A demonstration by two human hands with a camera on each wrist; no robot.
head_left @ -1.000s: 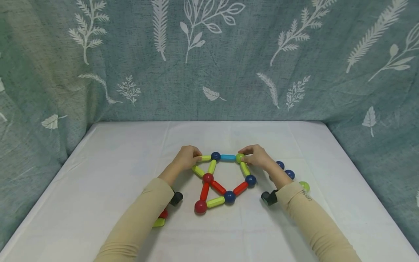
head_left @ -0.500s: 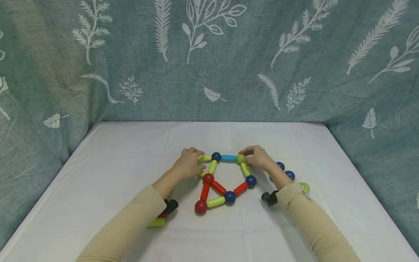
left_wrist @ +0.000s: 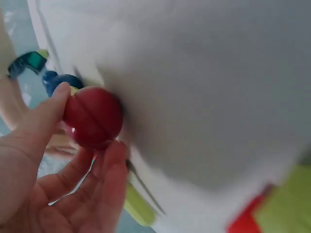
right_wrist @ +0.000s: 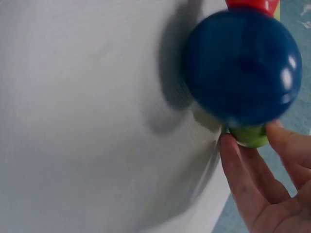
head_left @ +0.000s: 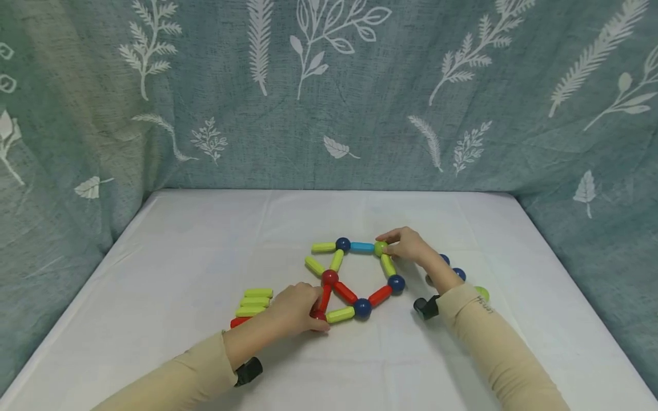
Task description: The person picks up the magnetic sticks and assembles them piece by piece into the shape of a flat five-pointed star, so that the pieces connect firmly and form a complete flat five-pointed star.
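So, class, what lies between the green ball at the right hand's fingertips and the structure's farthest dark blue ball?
One light blue rod, reaching from the dark blue ball to the green ball; the head view shows it.

- From head, farther back: facing forward and down across tabletop (head_left: 180,257)
- At left wrist: close on red ball (left_wrist: 93,117), nine o'clock
- At right wrist: close on blue ball (right_wrist: 242,68), two o'clock
- Shared with head: both
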